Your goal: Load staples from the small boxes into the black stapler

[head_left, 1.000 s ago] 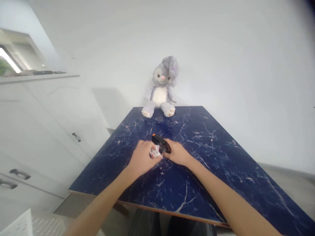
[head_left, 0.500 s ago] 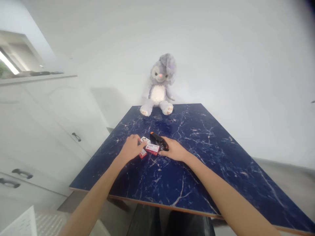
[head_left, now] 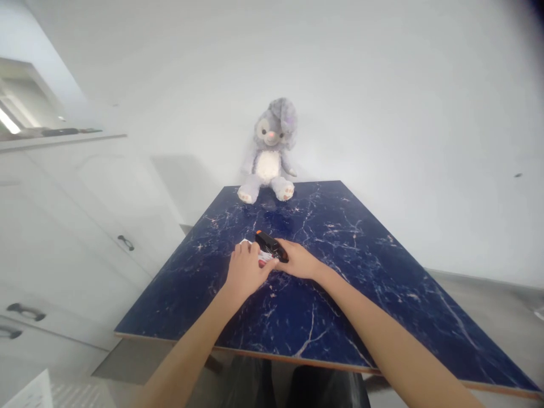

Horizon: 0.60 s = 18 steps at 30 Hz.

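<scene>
Several small red-and-white boxes (head_left: 265, 257) lie together near the middle of the table. My left hand (head_left: 246, 269) is over them, its fingers and thumb curled around the box closest to my right hand, and most of the boxes are hidden beneath it. A black stapler (head_left: 267, 243) with an orange tip rests just right of the boxes, pointing away to the upper left. Around its near end my right hand (head_left: 300, 259) is closed, with the thumb close to my left thumb.
The dark blue marbled table (head_left: 361, 272) has a wood-coloured front edge. A grey plush toy (head_left: 268, 153) sits at its far end against the white wall. White cabinets (head_left: 85, 226) with dark handles stand to the left.
My left hand has moved right, from the left side of the boxes to over them, covering most of them. My right hand stays on the stapler. The view has shifted slightly.
</scene>
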### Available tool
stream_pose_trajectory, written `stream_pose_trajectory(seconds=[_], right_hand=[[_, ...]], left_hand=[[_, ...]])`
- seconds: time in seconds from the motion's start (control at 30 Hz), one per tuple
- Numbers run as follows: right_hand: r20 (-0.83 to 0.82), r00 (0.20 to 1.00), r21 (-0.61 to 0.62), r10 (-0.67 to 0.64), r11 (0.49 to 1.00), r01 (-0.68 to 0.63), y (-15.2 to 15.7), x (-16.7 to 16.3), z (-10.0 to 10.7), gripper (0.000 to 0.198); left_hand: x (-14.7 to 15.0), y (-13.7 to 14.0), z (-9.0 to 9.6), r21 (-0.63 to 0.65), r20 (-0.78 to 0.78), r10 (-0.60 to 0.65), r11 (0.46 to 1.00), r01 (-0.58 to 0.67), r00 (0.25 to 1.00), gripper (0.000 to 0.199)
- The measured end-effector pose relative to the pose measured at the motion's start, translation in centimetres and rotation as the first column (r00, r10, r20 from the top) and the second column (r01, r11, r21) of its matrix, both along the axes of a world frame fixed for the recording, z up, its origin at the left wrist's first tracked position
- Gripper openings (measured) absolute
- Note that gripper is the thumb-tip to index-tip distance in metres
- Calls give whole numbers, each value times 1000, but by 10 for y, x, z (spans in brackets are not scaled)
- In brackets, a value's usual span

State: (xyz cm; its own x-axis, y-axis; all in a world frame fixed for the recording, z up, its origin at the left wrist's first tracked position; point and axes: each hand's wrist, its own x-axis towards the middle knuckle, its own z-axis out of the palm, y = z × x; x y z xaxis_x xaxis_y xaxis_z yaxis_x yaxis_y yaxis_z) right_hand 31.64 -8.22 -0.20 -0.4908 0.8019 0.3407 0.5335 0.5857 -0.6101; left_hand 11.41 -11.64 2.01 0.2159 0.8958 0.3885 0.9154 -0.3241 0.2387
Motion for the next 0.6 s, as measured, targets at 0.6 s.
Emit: stream_pose_trajectory(seconds=[0.6], right_hand=[[16, 1000, -27, -7, 1000, 7, -4, -1, 1, 57]], left_hand=[[20, -4, -45, -249, 875, 159, 958, 144, 458, 36]])
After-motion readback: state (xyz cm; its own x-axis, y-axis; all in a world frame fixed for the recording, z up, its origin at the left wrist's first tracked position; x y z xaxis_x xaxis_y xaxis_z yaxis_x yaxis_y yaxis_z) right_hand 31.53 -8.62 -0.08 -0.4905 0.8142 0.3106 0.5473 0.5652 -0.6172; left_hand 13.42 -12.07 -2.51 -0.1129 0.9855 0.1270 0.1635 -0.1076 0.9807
